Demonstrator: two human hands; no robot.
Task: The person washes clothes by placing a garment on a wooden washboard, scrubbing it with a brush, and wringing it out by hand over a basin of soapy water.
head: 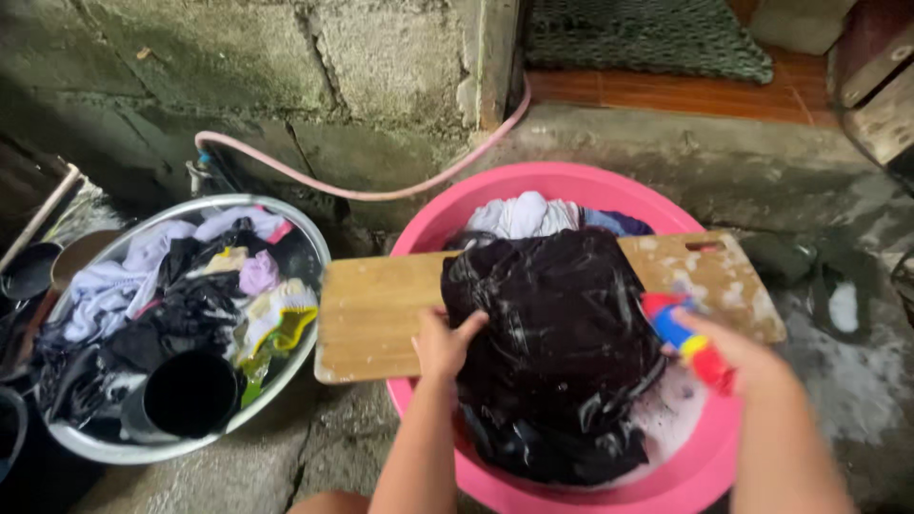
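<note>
A wet, soapy black garment (562,343) is draped over a wooden board (376,314) that lies across a pink basin (533,186). My left hand (443,343) presses on the garment's left edge, pinning it to the board. My right hand (738,357) holds a scrub brush (685,338) with a blue, yellow and red handle at the garment's right side. More clothes, white and blue (533,214), sit in the basin behind the board, with suds at the lower right.
A metal basin (314,247) on the left holds mixed laundry and a black cup (186,395). A pink hose (381,190) runs along the block wall. Wet concrete surrounds the basins, with a doorstep and mat (647,38) behind.
</note>
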